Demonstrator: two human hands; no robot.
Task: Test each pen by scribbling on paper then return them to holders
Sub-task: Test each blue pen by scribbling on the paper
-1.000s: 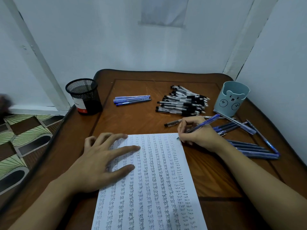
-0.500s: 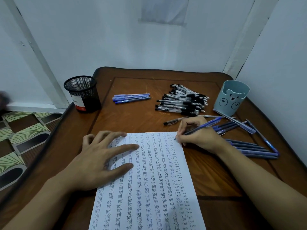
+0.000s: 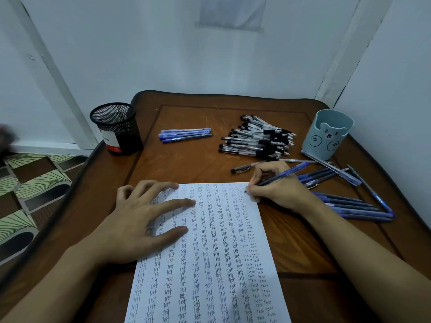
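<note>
Here, setting: a brown wooden counter (image 3: 186, 166) set against pale walls, with patterned floor tiles (image 3: 30, 183) showing at the left.
Paper: a white sheet (image 3: 210, 264) lying at the near middle of the counter, filled with columns of the handwritten word "test"; its lower edge runs out of view.
Left hand: the left hand (image 3: 140, 220) lies palm down on the sheet's upper left part, fingers straight and spread, pressing the paper flat and holding nothing.
Right hand: the right hand (image 3: 277, 187) rests at the sheet's upper right corner, fingers curled round a blue pen (image 3: 283, 174) in a writing grip.
Blue pen: tilted, tip on the paper at the top of the rightmost column, rear end pointing up and to the right.
Black mesh holder (image 3: 116, 128): upright at the far left of the counter, with a red-and-white label on its side.
Bear-face holder (image 3: 327, 134): pale blue, upright at the far right.
Black-and-clear pens (image 3: 256, 141): a loose heap between the two holders, nearer the bear-face holder.
Small blue group (image 3: 185, 134): a few blue pens side by side, left of the heap.
Scattered blue pens (image 3: 349, 206): lying on the counter to the right of the right hand.
Single dark pen (image 3: 242, 169): lying just beyond the right hand.
</note>
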